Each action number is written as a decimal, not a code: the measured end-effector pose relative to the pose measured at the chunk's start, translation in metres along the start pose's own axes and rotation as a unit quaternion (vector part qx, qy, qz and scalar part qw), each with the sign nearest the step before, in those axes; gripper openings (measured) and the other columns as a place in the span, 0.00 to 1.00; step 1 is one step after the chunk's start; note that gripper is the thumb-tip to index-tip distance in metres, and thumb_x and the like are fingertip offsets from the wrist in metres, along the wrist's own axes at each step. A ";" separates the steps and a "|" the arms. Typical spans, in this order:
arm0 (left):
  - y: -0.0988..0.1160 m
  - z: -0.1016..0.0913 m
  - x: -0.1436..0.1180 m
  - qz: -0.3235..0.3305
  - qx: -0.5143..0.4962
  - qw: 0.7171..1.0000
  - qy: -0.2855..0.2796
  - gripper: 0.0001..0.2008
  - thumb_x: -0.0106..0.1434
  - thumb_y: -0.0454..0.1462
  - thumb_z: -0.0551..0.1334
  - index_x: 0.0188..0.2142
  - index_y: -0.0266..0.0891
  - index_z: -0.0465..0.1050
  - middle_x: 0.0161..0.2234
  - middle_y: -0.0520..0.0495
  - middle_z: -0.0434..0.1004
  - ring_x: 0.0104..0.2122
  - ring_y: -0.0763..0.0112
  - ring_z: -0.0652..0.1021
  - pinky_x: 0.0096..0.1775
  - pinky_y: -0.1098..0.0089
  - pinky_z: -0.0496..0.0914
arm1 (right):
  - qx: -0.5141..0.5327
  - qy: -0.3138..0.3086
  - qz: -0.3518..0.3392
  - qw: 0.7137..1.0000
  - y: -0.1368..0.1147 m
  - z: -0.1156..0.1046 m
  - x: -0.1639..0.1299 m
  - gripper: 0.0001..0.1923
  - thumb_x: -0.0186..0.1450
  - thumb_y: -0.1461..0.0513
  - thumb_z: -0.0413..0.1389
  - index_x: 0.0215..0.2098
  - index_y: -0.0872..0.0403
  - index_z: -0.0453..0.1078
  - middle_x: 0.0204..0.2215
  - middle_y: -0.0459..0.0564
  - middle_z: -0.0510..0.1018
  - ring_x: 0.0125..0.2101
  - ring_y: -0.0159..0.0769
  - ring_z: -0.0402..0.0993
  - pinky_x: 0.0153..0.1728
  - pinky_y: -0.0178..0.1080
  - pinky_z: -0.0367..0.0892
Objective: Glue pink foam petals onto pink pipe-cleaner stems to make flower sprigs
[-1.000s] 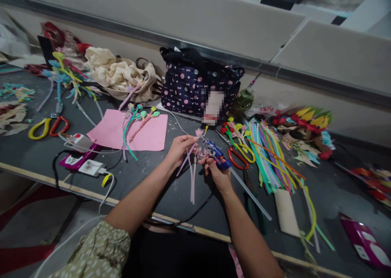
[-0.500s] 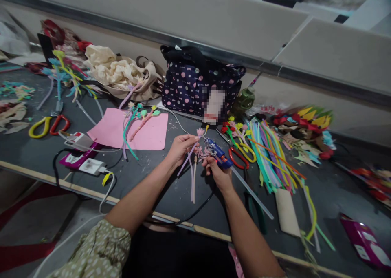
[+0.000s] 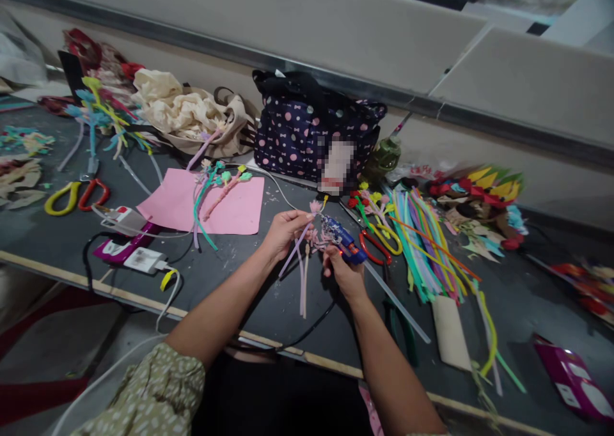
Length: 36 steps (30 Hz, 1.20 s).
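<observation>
In the middle of the table, my left hand (image 3: 286,230) pinches a lilac pipe-cleaner stem (image 3: 295,249) with a small pink flower tip (image 3: 315,206) just past the fingertips. My right hand (image 3: 341,266) is wrapped round a blue hot glue gun (image 3: 343,239), and its nozzle points toward the left fingertips. A long clear glue stick (image 3: 397,303) sticks out of the gun's rear. Pale pink blossoms lie just under the gun, with two thin pale stems (image 3: 304,282) hanging below; whether a hand holds them I cannot tell.
Pink paper (image 3: 235,209) with finished stems lies left of my hands. Red-and-yellow-handled scissors (image 3: 375,247) and bundled coloured pipe cleaners (image 3: 422,244) lie right. A dark dotted bag (image 3: 297,129) stands behind. A purple power strip (image 3: 125,247) with cables sits at left, green-handled pliers (image 3: 403,334) near the front.
Hardly anything differs. Both hands stay in place with the stem and the glue gun; the gun has shifted by a tiny amount at most.
</observation>
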State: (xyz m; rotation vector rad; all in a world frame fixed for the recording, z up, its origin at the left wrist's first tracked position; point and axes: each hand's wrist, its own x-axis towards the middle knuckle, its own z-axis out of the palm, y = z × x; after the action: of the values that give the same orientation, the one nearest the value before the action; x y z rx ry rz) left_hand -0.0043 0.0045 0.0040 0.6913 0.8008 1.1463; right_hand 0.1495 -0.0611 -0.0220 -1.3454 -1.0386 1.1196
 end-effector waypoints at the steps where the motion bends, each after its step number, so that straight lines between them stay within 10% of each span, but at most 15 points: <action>1: 0.000 0.000 0.000 0.000 0.000 1.000 -0.001 0.17 0.46 0.42 0.74 0.29 0.33 0.76 0.22 0.50 0.75 0.19 0.79 0.73 0.26 0.75 0.70 | -0.001 0.003 0.002 1.000 0.001 0.000 0.000 0.22 0.52 0.44 0.65 0.28 0.54 0.71 0.16 0.42 0.73 0.12 0.26 0.65 0.14 0.30 0.60; 36: 0.001 0.000 0.000 0.003 0.003 1.000 0.006 0.18 0.44 0.43 0.75 0.29 0.33 0.76 0.22 0.49 0.75 0.19 0.78 0.73 0.26 0.75 0.70 | -0.070 -0.026 -0.030 0.997 0.007 -0.006 0.001 0.22 0.57 0.44 0.62 0.25 0.53 0.68 0.10 0.40 0.67 0.11 0.30 0.64 0.16 0.34 0.60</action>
State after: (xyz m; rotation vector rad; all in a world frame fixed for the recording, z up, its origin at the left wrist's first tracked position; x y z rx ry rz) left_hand -0.0051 0.0051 0.0048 0.6922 0.8128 1.1551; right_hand 0.1553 -0.0614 -0.0292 -1.3924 -1.2058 1.0575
